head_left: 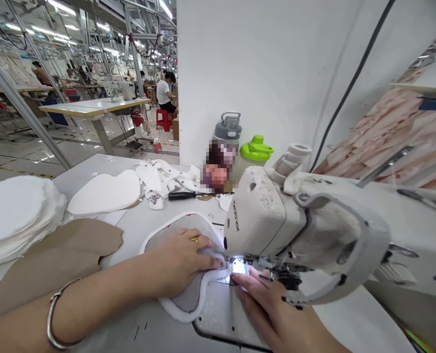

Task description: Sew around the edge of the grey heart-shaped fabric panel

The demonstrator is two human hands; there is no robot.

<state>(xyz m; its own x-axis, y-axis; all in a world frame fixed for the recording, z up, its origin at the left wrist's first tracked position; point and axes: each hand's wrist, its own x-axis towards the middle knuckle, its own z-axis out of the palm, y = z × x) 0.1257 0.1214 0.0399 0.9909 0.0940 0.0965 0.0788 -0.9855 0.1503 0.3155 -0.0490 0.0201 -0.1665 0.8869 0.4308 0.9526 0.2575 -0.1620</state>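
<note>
White-edged grey fabric (189,297) lies on the table (159,336); our left hand (187,259) rests flat over it, not grasping, pointing rightward; our right hand (265,295) reaches its edge beside the sewing machine (258,215), whether pinching we cannot tell.

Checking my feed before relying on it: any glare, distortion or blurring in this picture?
Head view: a glaring white patch under the sewing machine washes out detail beside the right hand; head view: wide-angle stretch toward the edges; head view: pixelation hides part of the grey-lidded bottle.
</note>
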